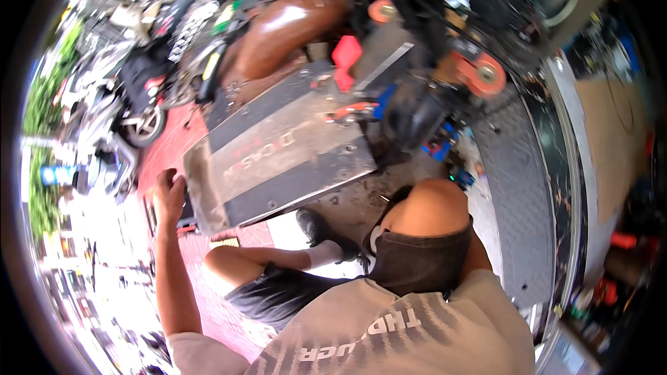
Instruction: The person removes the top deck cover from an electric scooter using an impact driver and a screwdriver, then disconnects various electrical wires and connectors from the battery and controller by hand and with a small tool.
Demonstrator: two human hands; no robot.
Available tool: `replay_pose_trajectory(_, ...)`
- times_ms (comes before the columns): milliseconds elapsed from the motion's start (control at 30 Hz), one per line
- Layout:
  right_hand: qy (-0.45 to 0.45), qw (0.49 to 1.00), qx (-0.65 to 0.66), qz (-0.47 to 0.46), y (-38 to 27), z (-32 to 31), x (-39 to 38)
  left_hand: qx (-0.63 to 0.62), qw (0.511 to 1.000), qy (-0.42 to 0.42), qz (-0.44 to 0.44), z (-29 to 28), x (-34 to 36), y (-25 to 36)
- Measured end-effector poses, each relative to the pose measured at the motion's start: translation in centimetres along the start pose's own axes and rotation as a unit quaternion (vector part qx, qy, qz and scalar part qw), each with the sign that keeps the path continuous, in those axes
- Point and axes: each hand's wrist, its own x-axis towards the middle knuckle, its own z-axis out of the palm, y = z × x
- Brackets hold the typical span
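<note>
Grey, scuffed worktop (313, 142), low before the seated person (403, 326), could nip the left hand (169, 198) if it shifted: the hand is half-curled just beside its end, any hold unclear. Dark bands flank its lettered middle. A red-handled tool (353, 111) lies toward its far side. The right hand is hidden.

We take this for a motorbike workshop, judging by the motorbike wheel (144, 130), scuffed platform (299, 160), orange hand tool (356, 108) and glossy brown part (295, 24) around us.
</note>
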Motion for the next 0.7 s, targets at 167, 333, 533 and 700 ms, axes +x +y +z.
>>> replay_pose_trajectory(167, -0.032, 0.992, -0.117, -0.040, -1.5, -2.2, -3.3, 0.087, 0.994, 0.068, -0.022, -1.6, -6.9, 1.6)
replay_pose_trajectory(333, -0.003, 0.979, -0.172, -0.112, 1.4, -6.4, -3.5, -0.053, 0.995, 0.076, -0.039, -2.2, -9.8, 2.8)
replay_pose_trajectory(533, 0.128, 0.888, -0.220, -0.382, 5.3, -15.7, 0.5, 0.056, 0.990, -0.030, -0.126, -1.3, -13.4, -0.3)
replay_pose_trajectory(700, -0.071, 0.916, 0.393, 0.045, -5.6, -21.2, -9.4, 0.068, 0.981, -0.070, -0.165, -2.5, -14.8, 0.1)
